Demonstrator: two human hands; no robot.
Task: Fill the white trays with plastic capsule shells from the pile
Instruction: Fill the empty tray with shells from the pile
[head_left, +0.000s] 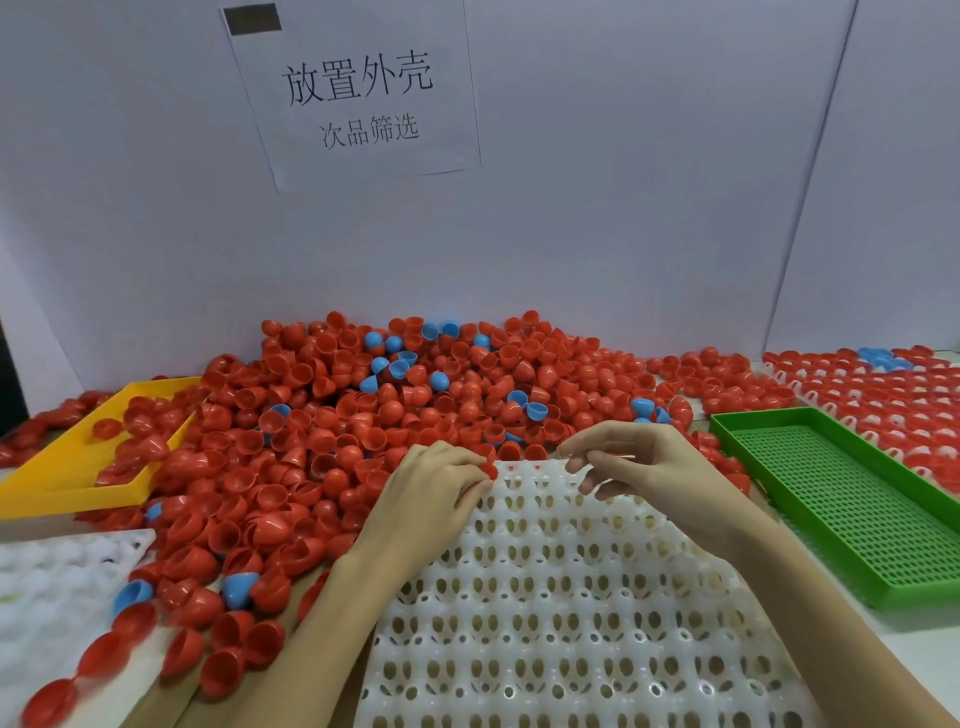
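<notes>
The filling has only just begun: the white tray (571, 597) in front looks almost bare. The left hand (431, 493) pinches one red shell (489, 470) at the tray's far edge, so I think it goes into a hole next. The right hand (639, 462) hovers loosely curled, holding nothing. The pile (389, 415) lies just behind, touching the tray.
</notes>
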